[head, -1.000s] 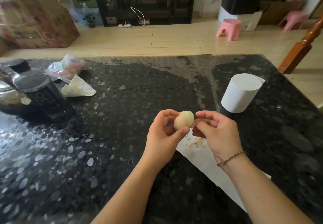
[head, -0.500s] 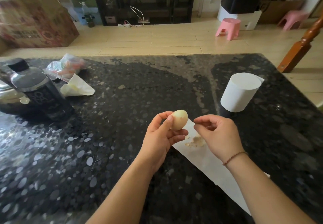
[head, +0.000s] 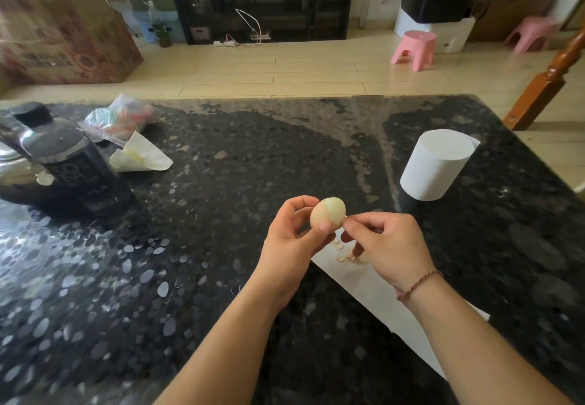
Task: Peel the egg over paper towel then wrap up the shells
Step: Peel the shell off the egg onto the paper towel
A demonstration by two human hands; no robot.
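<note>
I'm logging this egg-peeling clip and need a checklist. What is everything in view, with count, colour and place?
egg: one, tan shell, pale peeled top, held over the towel
shell bits: several, tan, on the towel's far end
towel: one sheet, white, flat on the table under the hands
roll: one, white, standing on the table's right
table: one, black, speckled
bottle: one, dark, table's left
pot: one, silver, left edge
bag: one, clear, far left
wrapper: one, white, beside the bag
stools: two, pink, on the floor
left hand: grip on the egg
right hand: pinching at the egg's right side
</note>
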